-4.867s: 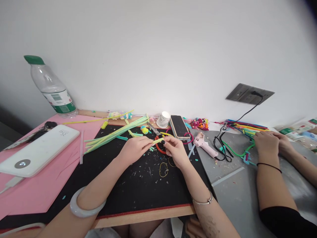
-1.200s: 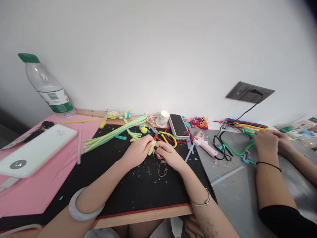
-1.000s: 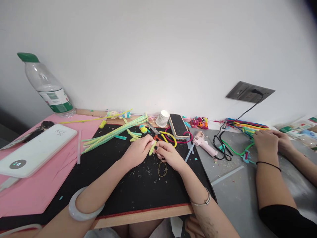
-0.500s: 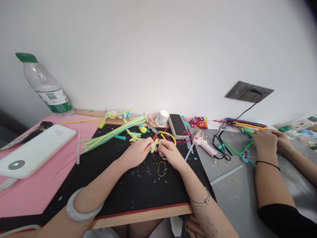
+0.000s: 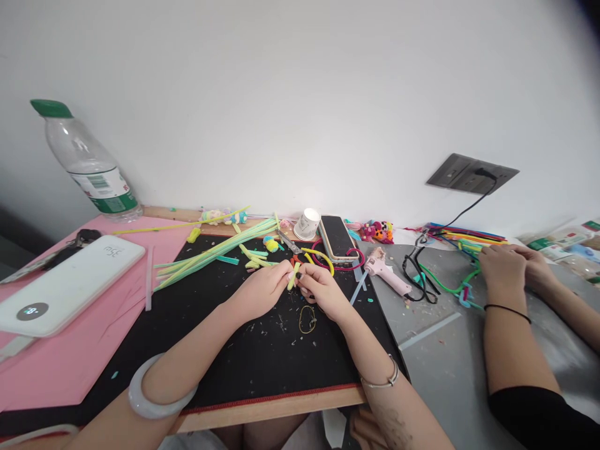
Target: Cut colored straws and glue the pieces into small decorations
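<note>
Over the black mat, my left hand (image 5: 265, 289) and my right hand (image 5: 323, 292) meet with fingertips pinched on a short yellow-green pipe cleaner piece (image 5: 294, 275). It stands between the two hands, and its ends are partly covered by fingers. Just beyond them lie scissors (image 5: 290, 242) with an orange-red part by the handle, and a thick yellow curved piece (image 5: 321, 257). A small yellow and blue fuzzy figure (image 5: 270, 244) sits left of the blades. Cut yellow-green pieces (image 5: 255, 257) rest near my left hand. A thin rubber band (image 5: 307, 319) is on the mat below my right hand.
Long green pipe cleaners (image 5: 220, 250) spread at left. A white power bank (image 5: 70, 284) and bottle (image 5: 94, 169) stand farther left. Behind are a paper cup (image 5: 307, 224) and phone (image 5: 337, 237). A pink glue gun (image 5: 387, 272) lies right, near a co-worker's hands (image 5: 506, 269).
Both hands stay in almost the same place. The yellow-green piece between my fingertips has shifted very slightly. Everything else looks unmoved.
</note>
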